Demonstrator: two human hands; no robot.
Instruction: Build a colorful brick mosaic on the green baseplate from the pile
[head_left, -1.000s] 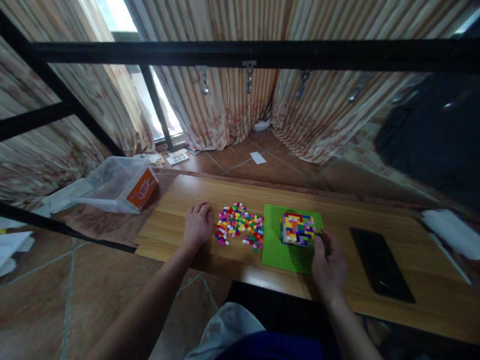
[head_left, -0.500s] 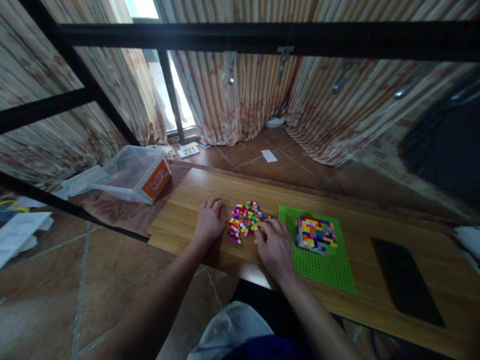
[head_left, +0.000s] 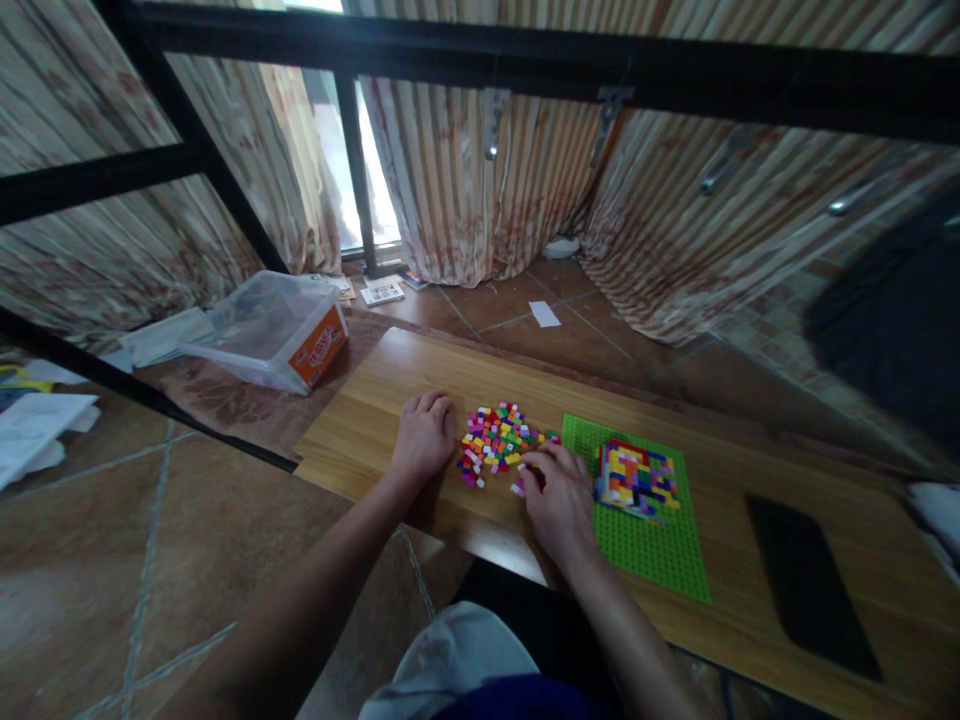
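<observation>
A loose pile of small coloured toy bricks (head_left: 496,436) lies on the wooden table. At the left side of the pile rests my left hand (head_left: 424,436), palm down, with its fingers loosely bent on the tabletop and nothing seen in them. My right hand (head_left: 559,500) is at the pile's right edge, thumb and index finger drawn together among a few bricks; whatever is between the fingertips is too small to make out. Just right of that hand is a green baseplate (head_left: 652,560), bearing a block built of many coloured bricks (head_left: 637,480).
A dark flat slab (head_left: 814,585) lies toward the right end of the table (head_left: 367,400). On the floor at left stands a clear plastic box (head_left: 262,335) with an orange label. A black metal bar (head_left: 450,55) crosses above, before striped curtains (head_left: 442,180).
My right hand has drawn slightly back from the pile, uncovering a few bricks at its right edge, and its thumb and index finger are closer together. The left hand stays put. The view has shifted slightly.
</observation>
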